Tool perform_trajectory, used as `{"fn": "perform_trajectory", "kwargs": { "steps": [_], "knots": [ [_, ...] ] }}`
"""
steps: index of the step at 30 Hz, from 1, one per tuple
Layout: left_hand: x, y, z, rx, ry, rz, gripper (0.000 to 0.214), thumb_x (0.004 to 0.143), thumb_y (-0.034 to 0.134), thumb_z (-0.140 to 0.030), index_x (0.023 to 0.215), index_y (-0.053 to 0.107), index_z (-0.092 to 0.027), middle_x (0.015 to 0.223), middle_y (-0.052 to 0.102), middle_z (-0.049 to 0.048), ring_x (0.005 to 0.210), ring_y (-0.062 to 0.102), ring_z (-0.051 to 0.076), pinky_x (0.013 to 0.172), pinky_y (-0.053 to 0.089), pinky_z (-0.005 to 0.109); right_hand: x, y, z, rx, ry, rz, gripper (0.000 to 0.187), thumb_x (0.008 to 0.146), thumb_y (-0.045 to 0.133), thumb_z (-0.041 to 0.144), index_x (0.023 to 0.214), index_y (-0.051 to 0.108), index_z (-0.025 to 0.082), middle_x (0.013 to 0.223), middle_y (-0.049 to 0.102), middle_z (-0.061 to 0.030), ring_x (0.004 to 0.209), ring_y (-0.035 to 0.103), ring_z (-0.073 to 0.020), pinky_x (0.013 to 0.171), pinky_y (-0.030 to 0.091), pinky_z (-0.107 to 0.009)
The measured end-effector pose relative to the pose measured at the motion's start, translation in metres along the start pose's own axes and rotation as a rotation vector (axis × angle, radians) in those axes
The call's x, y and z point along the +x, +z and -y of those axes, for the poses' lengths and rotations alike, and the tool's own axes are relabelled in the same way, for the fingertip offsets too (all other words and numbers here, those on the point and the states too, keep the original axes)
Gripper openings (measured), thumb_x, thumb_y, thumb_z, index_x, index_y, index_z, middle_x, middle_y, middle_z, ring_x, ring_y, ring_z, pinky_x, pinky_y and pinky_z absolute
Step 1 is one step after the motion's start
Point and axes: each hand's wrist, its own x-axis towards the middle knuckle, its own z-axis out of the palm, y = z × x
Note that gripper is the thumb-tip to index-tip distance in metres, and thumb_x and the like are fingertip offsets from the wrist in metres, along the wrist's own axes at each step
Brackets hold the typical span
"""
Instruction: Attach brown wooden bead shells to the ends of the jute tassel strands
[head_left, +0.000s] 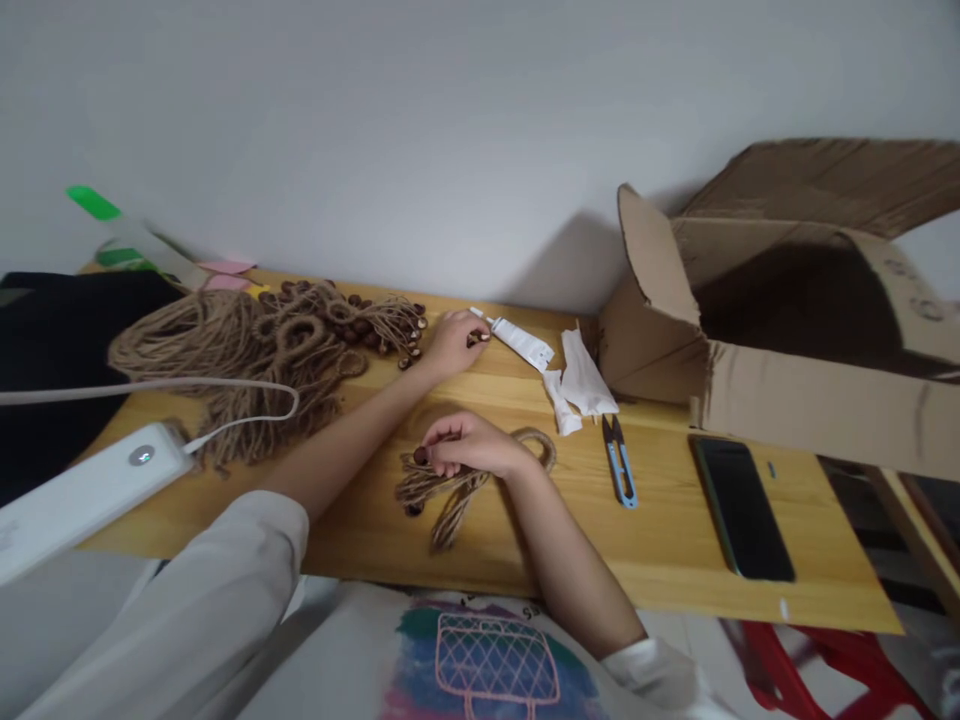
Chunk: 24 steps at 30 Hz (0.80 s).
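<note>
My left hand (454, 345) reaches to the far middle of the table, beside a white tube (523, 343) with a narrow nozzle. Its fingers are curled round a small dark brown piece (475, 340), only partly visible. Nearer to me, my right hand (472, 443) rests over a bundle of jute cords (454, 510) with a wrapped loop (541, 437) at one end. Its fingers are closed on the cords next to a round brown bead (421, 455). Part of the bundle is hidden under this hand.
A heap of jute cords (195, 335) with brown beads lies at left. A white power bank (97, 495) with a cable is in front. To the right are crumpled white paper (586, 375), blue thread snips (619, 465), a phone (742, 508) and an open cardboard box (810, 385).
</note>
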Motion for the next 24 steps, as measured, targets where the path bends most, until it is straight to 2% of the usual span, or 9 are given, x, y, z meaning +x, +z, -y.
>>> {"fn": "perform_trajectory", "kwargs": {
  "steps": [8, 11, 13, 15, 17, 20, 22, 24],
  "knots": [
    [-0.0005, -0.0064, -0.0015, -0.202, -0.07, 0.01, 0.007, 0.071, 0.066, -0.016, 0.078, 0.067, -0.019, 0.094, 0.071, 0.0038, 0.095, 0.063, 0.019, 0.096, 0.044, 0.037, 0.0016, -0.001, -0.0031, -0.004, -0.017, 0.016, 0.005, 0.069, 0.055, 0.012, 0.073, 0.059, 0.012, 0.053, 0.058, 0.005, 0.046, 0.051, -0.003, 0.046, 0.038, -0.013],
    [-0.0037, -0.0053, -0.0034, -0.329, -0.15, 0.02, 0.01, 0.077, 0.063, -0.025, 0.082, 0.067, -0.017, 0.087, 0.071, 0.0044, 0.074, 0.064, 0.015, 0.076, 0.052, 0.031, 0.001, -0.0004, -0.002, -0.013, -0.009, 0.01, 0.005, 0.069, 0.055, 0.013, 0.073, 0.059, 0.013, 0.053, 0.058, 0.0049, 0.045, 0.05, -0.003, 0.046, 0.038, -0.013],
    [-0.0056, -0.0038, -0.0047, -0.413, -0.213, 0.026, 0.019, 0.082, 0.058, -0.033, 0.085, 0.066, -0.016, 0.079, 0.07, 0.0046, 0.058, 0.061, 0.013, 0.058, 0.051, 0.027, 0.0004, -0.0001, -0.0013, -0.017, -0.003, 0.004, 0.004, 0.07, 0.055, 0.013, 0.072, 0.058, 0.013, 0.053, 0.058, 0.005, 0.045, 0.05, -0.003, 0.046, 0.038, -0.014],
    [-0.0068, -0.0028, -0.0061, -0.48, -0.258, 0.017, 0.029, 0.086, 0.053, -0.041, 0.086, 0.066, -0.016, 0.078, 0.07, 0.005, 0.053, 0.06, 0.012, 0.051, 0.049, 0.025, 0.0003, -0.0001, -0.0011, -0.015, -0.002, 0.005, 0.004, 0.07, 0.055, 0.013, 0.072, 0.058, 0.013, 0.053, 0.058, 0.0052, 0.045, 0.05, -0.0028, 0.046, 0.038, -0.013],
    [-0.007, -0.0025, -0.0074, -0.521, -0.276, 0.001, 0.036, 0.087, 0.049, -0.048, 0.086, 0.067, -0.016, 0.083, 0.071, 0.0053, 0.057, 0.062, 0.012, 0.055, 0.05, 0.025, 0.0007, -0.0003, -0.0016, -0.014, -0.002, 0.006, 0.004, 0.07, 0.056, 0.012, 0.072, 0.058, 0.013, 0.053, 0.057, 0.0052, 0.045, 0.05, -0.0027, 0.045, 0.038, -0.013],
    [-0.005, -0.0037, -0.009, -0.566, -0.282, -0.053, 0.044, 0.087, 0.046, -0.054, 0.081, 0.069, -0.017, 0.089, 0.073, 0.0052, 0.079, 0.067, 0.016, 0.077, 0.053, 0.029, 0.0016, -0.0006, -0.0029, -0.014, -0.002, 0.004, 0.004, 0.07, 0.056, 0.011, 0.073, 0.059, 0.013, 0.053, 0.058, 0.005, 0.045, 0.05, -0.0032, 0.045, 0.038, -0.014],
    [-0.0024, -0.0056, -0.0096, -0.645, -0.324, -0.143, 0.053, 0.088, 0.04, -0.059, 0.074, 0.069, -0.016, 0.089, 0.073, 0.0064, 0.092, 0.066, 0.019, 0.092, 0.049, 0.033, 0.0019, -0.0007, -0.0035, -0.015, 0.0, 0.002, 0.004, 0.07, 0.056, 0.012, 0.073, 0.059, 0.013, 0.053, 0.058, 0.005, 0.045, 0.05, -0.0032, 0.045, 0.038, -0.014],
    [0.0004, -0.0091, -0.0097, -0.76, -0.387, -0.239, 0.063, 0.089, 0.032, -0.063, 0.072, 0.067, -0.015, 0.088, 0.073, 0.0085, 0.095, 0.066, 0.02, 0.098, 0.047, 0.035, 0.0018, -0.0008, -0.0038, -0.017, 0.003, -0.002, 0.004, 0.07, 0.056, 0.012, 0.073, 0.059, 0.013, 0.052, 0.057, 0.0054, 0.045, 0.05, -0.0029, 0.045, 0.038, -0.013]
  ]
}}
